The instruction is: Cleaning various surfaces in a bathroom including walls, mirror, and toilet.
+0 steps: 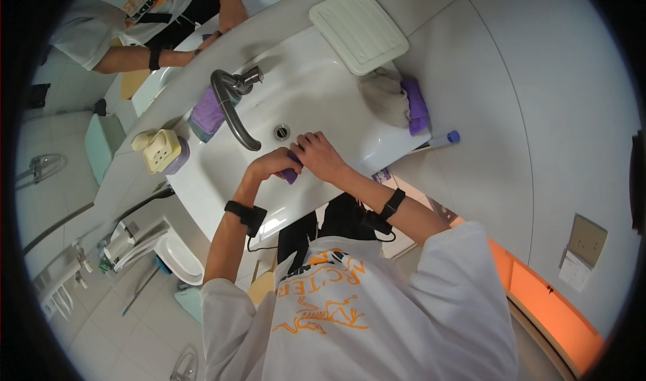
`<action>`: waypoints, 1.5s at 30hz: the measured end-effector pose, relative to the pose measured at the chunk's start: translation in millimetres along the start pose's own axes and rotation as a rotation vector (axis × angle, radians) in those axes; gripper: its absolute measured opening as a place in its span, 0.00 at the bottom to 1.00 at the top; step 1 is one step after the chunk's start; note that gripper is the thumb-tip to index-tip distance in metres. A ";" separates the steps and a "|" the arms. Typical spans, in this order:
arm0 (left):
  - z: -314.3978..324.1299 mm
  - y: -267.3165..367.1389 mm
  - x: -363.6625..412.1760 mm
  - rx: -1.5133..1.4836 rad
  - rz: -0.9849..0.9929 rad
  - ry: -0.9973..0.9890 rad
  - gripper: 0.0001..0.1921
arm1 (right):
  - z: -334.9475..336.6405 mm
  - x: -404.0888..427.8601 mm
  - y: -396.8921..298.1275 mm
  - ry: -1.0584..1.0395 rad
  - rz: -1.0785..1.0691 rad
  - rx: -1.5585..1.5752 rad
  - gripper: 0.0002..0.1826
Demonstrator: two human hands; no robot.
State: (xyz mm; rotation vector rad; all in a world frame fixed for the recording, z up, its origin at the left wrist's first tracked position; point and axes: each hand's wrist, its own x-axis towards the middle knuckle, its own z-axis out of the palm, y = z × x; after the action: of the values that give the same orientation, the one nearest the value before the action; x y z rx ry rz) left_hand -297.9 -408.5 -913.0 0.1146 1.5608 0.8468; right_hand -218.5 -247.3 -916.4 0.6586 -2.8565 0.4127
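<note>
Over the front part of a white washbasin (323, 98), my left hand (274, 164) is closed around a folded purple cloth (289, 173). My right hand (317, 151) lies against the cloth's upper end with its fingers bent; whether it grips the cloth is hard to see. The metal drain (281, 132) shows just beyond the hands. A dark metal faucet (233, 111) curves over the basin, its spout end close to my left hand. No running water can be made out.
Behind the faucet lies a purple cloth on a teal one (208, 113). A yellow soap dish (162, 151) stands at the left. On the basin's right are a pale plastic lid (359, 32), a grey cloth (386, 96) and a purple cloth roll (416, 106). A mirror runs along the back.
</note>
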 end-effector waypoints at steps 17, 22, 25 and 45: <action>35.7 5.2 14.6 0.730 0.254 0.626 0.10 | 14.4 10.2 29.8 -0.518 0.333 0.455 0.09; 26.8 15.1 25.0 1.045 0.409 0.552 0.10 | 28.7 1.9 32.1 -0.377 0.330 0.654 0.08; 20.9 7.4 28.6 1.187 0.656 0.600 0.10 | 21.4 -2.4 28.8 -0.670 0.900 1.267 0.07; 53.9 -94.0 -38.6 0.577 0.342 1.036 0.13 | 17.1 -3.0 2.7 -0.399 0.338 0.735 0.18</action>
State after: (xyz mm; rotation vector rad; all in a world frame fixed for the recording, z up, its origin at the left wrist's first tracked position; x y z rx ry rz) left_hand -204.5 -473.2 -931.0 0.4150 2.8030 0.7127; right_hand -218.9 -249.0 -933.8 0.3674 -3.1571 1.5925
